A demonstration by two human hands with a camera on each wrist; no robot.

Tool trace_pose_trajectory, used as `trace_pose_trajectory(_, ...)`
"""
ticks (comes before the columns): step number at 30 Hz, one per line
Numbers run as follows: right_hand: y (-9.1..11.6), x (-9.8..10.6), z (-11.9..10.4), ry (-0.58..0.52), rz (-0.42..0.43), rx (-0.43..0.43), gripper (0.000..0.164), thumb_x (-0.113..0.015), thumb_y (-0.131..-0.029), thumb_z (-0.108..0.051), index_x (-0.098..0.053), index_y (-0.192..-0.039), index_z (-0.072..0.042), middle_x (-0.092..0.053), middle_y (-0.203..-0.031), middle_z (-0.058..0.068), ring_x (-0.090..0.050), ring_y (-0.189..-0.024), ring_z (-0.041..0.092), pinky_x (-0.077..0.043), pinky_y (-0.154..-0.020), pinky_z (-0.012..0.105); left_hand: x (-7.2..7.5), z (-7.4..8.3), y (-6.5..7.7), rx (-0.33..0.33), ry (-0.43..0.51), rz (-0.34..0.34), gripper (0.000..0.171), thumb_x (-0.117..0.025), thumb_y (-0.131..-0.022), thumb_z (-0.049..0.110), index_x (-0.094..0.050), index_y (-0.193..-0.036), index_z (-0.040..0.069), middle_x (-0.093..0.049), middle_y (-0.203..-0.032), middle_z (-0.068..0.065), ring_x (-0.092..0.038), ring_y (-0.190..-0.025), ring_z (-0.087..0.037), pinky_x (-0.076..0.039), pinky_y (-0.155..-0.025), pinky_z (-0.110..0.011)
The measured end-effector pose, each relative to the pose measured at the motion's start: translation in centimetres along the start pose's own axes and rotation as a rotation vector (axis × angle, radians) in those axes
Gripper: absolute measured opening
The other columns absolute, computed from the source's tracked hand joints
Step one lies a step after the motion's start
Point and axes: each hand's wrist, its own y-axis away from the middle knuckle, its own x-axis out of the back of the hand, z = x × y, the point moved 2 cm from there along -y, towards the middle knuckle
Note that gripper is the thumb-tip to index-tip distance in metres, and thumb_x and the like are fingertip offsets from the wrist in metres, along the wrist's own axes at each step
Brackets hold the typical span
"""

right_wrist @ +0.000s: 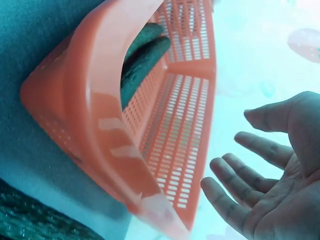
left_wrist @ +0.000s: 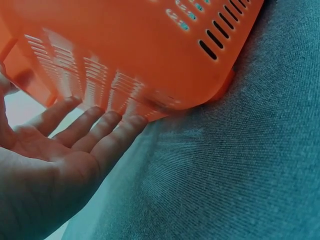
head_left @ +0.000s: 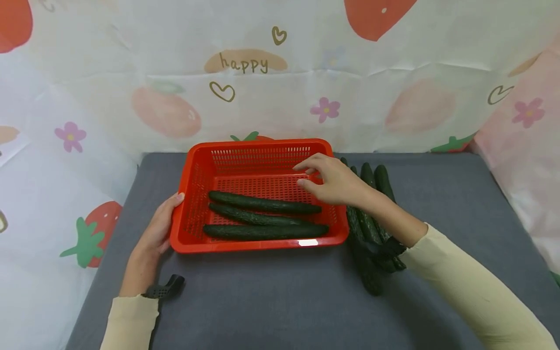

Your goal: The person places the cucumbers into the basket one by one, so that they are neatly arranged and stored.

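Observation:
A red plastic basket with slotted walls stands on the table. In it, three long dark green cucumbers lie side by side across the front part. My left hand grips the basket's left side, thumb at the rim; in the left wrist view its fingers rest against the outer wall. Over the basket's right end hovers my right hand, holding nothing, its thumb and fingers apart. To the basket's right lie several more cucumbers, partly hidden beneath my right forearm.
A grey cloth covers the table. Behind it and to both sides hangs a white sheet printed with strawberries, flowers and hearts. Each wrist wears a dark band.

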Motion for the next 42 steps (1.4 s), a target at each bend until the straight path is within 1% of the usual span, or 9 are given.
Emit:
trace_pose_trajectory(8, 1.4, 1.2, 0.8, -0.023, 0.043, -0.022, 0.040, -0.065, -0.105, -0.022, -0.063, -0.143, -0.009, -0.061, -0.144, 0.015, -0.061, -0.128, 0.035, -0.053, -0.100, 0.053, 0.2, 0.1, 0.1, 0.006, -0.004, -0.009, 0.030, -0.039, -0.115, 0.035, -0.052, -0.139, 0.021, -0.071, -0.114, 0.008, -0.072, -0.099, -0.005, -0.062, -0.085, -0.023)
trace_pose_trajectory(10, 1.9, 1.6, 1.2, -0.035, 0.057, -0.033, 0.040, -0.065, -0.105, -0.021, -0.063, -0.143, -0.009, -0.062, -0.143, 0.015, -0.061, -0.128, 0.035, -0.053, -0.096, 0.052, 0.1, 0.1, 0.0, 0.008, -0.001, -0.012, 0.029, -0.039, -0.115, 0.035, -0.053, -0.137, 0.021, -0.071, -0.113, 0.008, -0.071, -0.099, -0.005, -0.062, -0.085, -0.023)
trace_pose_trajectory(15, 3.2, 2.8, 2.2, -0.088, 0.092, -0.063, 0.043, -0.065, -0.105, -0.019, -0.060, -0.145, -0.005, -0.060, -0.146, 0.018, -0.061, -0.129, 0.038, -0.055, -0.105, 0.055, -0.2, 0.0, -0.4, -0.008, 0.005, -0.024, 0.028, -0.038, -0.116, 0.033, -0.054, -0.134, 0.020, -0.071, -0.111, 0.008, -0.071, -0.098, -0.005, -0.062, -0.083, -0.023)
trace_pose_trajectory(17, 3.7, 3.1, 2.7, -0.113, 0.105, -0.075, 0.046, -0.064, -0.106, -0.020, -0.057, -0.148, -0.004, -0.058, -0.149, 0.019, -0.060, -0.132, 0.039, -0.052, -0.110, 0.058, -0.3, -0.1, -0.5, -0.024, 0.002, -0.020, 0.028, -0.038, -0.116, 0.033, -0.055, -0.132, 0.019, -0.072, -0.110, 0.008, -0.072, -0.096, -0.006, -0.062, -0.082, -0.023)
trace_pose_trajectory(19, 4.3, 3.3, 3.1, -0.124, 0.120, -0.090, 0.049, -0.064, -0.106, -0.022, -0.053, -0.151, -0.004, -0.056, -0.152, 0.019, -0.059, -0.133, 0.039, -0.052, -0.111, 0.058, -0.2, 0.0, -0.4, -0.035, 0.001, -0.014, 0.027, -0.038, -0.116, 0.033, -0.055, -0.131, 0.018, -0.072, -0.110, 0.007, -0.073, -0.096, -0.006, -0.062, -0.082, -0.023)
trace_pose_trajectory(26, 6.4, 3.1, 5.5, -0.151, 0.153, -0.144, 0.052, -0.062, -0.108, -0.023, -0.049, -0.154, -0.006, -0.052, -0.156, 0.020, -0.056, -0.138, 0.040, -0.049, -0.113, 0.060, 0.0, -0.1, -0.2, -0.004, -0.004, 0.013, 0.025, -0.040, -0.115, 0.033, -0.055, -0.131, 0.020, -0.072, -0.109, 0.008, -0.072, -0.095, -0.005, -0.062, -0.082, -0.023)
trace_pose_trajectory(33, 8.4, 2.5, 7.8, -0.138, 0.185, -0.177, 0.051, -0.061, -0.109, -0.024, -0.050, -0.154, -0.004, -0.051, -0.154, 0.024, -0.055, -0.138, 0.045, -0.050, -0.111, 0.063, -0.1, -0.2, -0.3, -0.008, 0.005, -0.007, 0.028, -0.039, -0.116, 0.034, -0.053, -0.135, 0.020, -0.072, -0.112, 0.008, -0.072, -0.098, -0.005, -0.062, -0.083, -0.022)
trace_pose_trajectory(39, 10.0, 2.0, 9.2, -0.134, 0.199, -0.227, 0.052, -0.061, -0.109, -0.025, -0.049, -0.154, -0.003, -0.050, -0.154, 0.027, -0.054, -0.137, 0.047, -0.053, -0.107, 0.063, -0.1, -0.4, -0.4, -0.008, 0.019, -0.013, 0.026, -0.039, -0.116, 0.033, -0.055, -0.132, 0.021, -0.074, -0.111, 0.009, -0.073, -0.097, -0.004, -0.062, -0.084, -0.022)
trace_pose_trajectory(42, 10.7, 1.9, 10.0, -0.123, 0.212, -0.244, 0.053, -0.060, -0.109, -0.027, -0.048, -0.155, -0.002, -0.049, -0.155, 0.027, -0.054, -0.136, 0.048, -0.053, -0.106, 0.064, 0.0, -0.3, -0.4, -0.010, 0.008, -0.009, 0.027, -0.039, -0.116, 0.034, -0.054, -0.133, 0.021, -0.073, -0.110, 0.009, -0.073, -0.097, -0.005, -0.063, -0.083, -0.022)
